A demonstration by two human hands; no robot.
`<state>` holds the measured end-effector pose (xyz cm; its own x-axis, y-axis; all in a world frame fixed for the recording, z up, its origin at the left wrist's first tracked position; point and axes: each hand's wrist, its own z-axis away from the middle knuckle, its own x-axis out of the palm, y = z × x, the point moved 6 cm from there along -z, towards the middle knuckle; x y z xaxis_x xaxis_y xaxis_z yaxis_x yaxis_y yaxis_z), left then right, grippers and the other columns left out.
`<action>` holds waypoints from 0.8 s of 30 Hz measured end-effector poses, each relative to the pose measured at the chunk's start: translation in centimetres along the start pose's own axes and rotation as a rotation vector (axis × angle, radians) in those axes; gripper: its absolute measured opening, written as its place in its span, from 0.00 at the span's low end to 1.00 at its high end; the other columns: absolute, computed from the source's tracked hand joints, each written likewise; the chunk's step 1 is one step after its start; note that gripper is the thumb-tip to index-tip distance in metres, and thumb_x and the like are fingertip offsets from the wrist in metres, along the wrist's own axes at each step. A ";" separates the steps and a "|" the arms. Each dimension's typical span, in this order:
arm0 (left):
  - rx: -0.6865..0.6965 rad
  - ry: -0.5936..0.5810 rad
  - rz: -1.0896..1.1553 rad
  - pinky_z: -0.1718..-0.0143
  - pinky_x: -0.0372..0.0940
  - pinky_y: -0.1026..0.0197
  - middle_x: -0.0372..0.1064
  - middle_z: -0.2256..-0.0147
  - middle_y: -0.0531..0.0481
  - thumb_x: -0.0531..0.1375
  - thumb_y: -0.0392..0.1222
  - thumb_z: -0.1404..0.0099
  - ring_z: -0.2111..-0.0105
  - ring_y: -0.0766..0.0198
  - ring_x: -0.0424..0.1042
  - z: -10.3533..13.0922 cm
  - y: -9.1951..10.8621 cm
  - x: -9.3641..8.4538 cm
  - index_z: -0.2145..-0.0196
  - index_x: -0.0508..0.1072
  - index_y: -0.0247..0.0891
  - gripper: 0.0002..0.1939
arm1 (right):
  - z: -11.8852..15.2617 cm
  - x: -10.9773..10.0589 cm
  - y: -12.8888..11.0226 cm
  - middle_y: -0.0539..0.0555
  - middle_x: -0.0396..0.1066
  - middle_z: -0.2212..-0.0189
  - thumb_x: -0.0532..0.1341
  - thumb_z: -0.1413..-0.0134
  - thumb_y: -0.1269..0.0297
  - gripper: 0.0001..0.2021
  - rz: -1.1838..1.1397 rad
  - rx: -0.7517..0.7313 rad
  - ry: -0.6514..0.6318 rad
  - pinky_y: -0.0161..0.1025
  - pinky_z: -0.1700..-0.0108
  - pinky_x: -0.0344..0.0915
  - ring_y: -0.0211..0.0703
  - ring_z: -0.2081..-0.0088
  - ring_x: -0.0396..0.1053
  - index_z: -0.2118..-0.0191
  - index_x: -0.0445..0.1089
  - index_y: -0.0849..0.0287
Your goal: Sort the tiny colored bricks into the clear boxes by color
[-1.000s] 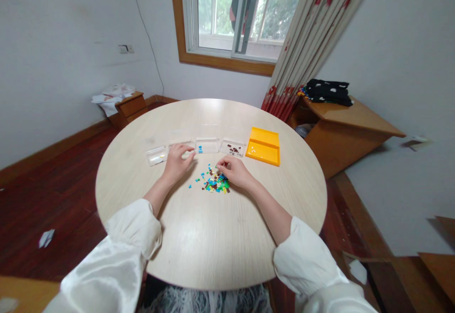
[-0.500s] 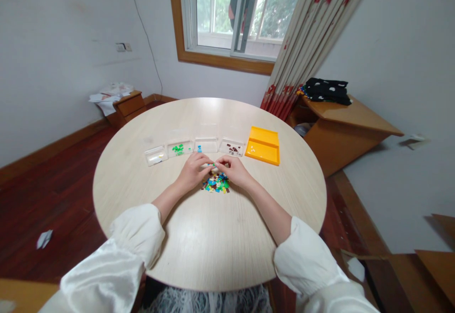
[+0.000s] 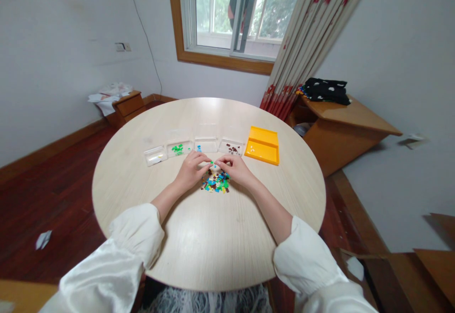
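Note:
Just beyond a mixed pile of small toy bricks, my two hands almost meet at the fingertips. My left hand pinches a small green brick between thumb and forefinger. Thumb and fingers of my right hand are closed close beside it, near a tiny blue piece; whether they hold it is too small to make out. The pile mixes green, blue, brown, yellow and white pieces. Behind my hands stand clear boxes: one with green bricks, one with a few blue bricks, one with brown bricks.
Another clear box sits at the left of the row. An open yellow case with a few white pieces lies at the right. All stand on a round wooden table. A wooden cabinet stands beyond its right edge.
My fingertips have drawn slightly apart, and the green brick now shows at my left fingertips. The boxes and yellow case have stayed in place.

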<state>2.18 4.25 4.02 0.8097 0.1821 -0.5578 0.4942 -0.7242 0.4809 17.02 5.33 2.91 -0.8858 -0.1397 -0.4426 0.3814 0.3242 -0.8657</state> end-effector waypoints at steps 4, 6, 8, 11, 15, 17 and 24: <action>-0.096 0.105 -0.080 0.61 0.61 0.57 0.70 0.71 0.50 0.60 0.39 0.42 0.66 0.61 0.67 -0.2 -1.9 -1.4 0.73 0.71 0.39 0.04 | 0.4 -1.4 -0.1 0.53 0.72 0.73 0.61 0.54 0.67 0.06 0.031 0.031 -0.117 0.37 0.63 0.61 0.38 0.69 0.65 0.72 0.74 0.63; -0.184 0.151 -0.142 0.62 0.61 0.58 0.69 0.72 0.50 0.61 0.39 0.43 0.67 0.61 0.67 -0.3 -3.3 -2.4 0.74 0.70 0.38 0.05 | 0.8 -1.8 0.1 0.53 0.72 0.74 0.63 0.56 0.67 0.05 0.057 0.052 -0.222 0.37 0.65 0.61 0.37 0.71 0.64 0.73 0.74 0.63; -0.256 0.192 -0.203 0.62 0.61 0.58 0.69 0.73 0.50 0.61 0.40 0.44 0.67 0.60 0.66 -0.4 -4.7 -3.4 0.75 0.70 0.38 0.05 | 1.1 -2.1 0.2 0.53 0.71 0.75 0.63 0.57 0.67 0.05 0.086 0.063 -0.308 0.36 0.67 0.60 0.36 0.72 0.63 0.72 0.75 0.63; -0.332 0.222 -0.275 0.62 0.60 0.57 0.69 0.72 0.49 0.61 0.39 0.44 0.67 0.59 0.66 -0.5 -6.5 -4.6 0.76 0.70 0.38 0.05 | 1.4 -2.0 0.4 0.52 0.71 0.75 0.65 0.59 0.68 0.05 0.123 0.067 -0.408 0.35 0.67 0.59 0.36 0.71 0.62 0.71 0.76 0.62; -0.411 0.208 -0.360 0.61 0.59 0.55 0.71 0.70 0.47 0.59 0.40 0.44 0.66 0.57 0.66 -0.3 -8.5 -5.3 0.75 0.71 0.37 0.05 | 1.8 -1.3 0.6 0.52 0.71 0.73 0.65 0.59 0.68 0.07 0.153 0.050 -0.522 0.35 0.66 0.60 0.36 0.70 0.63 0.70 0.77 0.62; -0.445 0.195 -0.403 0.60 0.59 0.54 0.71 0.69 0.45 0.58 0.40 0.43 0.65 0.55 0.66 -0.2 -9.2 -5.4 0.74 0.72 0.37 0.06 | 2.0 -1.0 0.7 0.52 0.71 0.72 0.64 0.58 0.68 0.07 0.160 0.038 -0.566 0.34 0.66 0.60 0.36 0.69 0.64 0.68 0.77 0.61; -0.568 0.127 -0.515 0.56 0.57 0.52 0.73 0.64 0.43 0.56 0.42 0.41 0.59 0.52 0.67 0.3 -10.4 -5.6 0.69 0.75 0.37 0.09 | 2.2 -0.6 1.2 0.52 0.71 0.71 0.64 0.57 0.70 0.09 0.211 0.055 -0.613 0.32 0.67 0.59 0.35 0.70 0.64 0.66 0.77 0.61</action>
<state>-7.55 10.53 1.91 0.4472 0.5029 -0.7397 0.8765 -0.0817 0.4744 18.63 3.73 1.63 -0.4850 -0.5916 -0.6440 0.5583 0.3574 -0.7488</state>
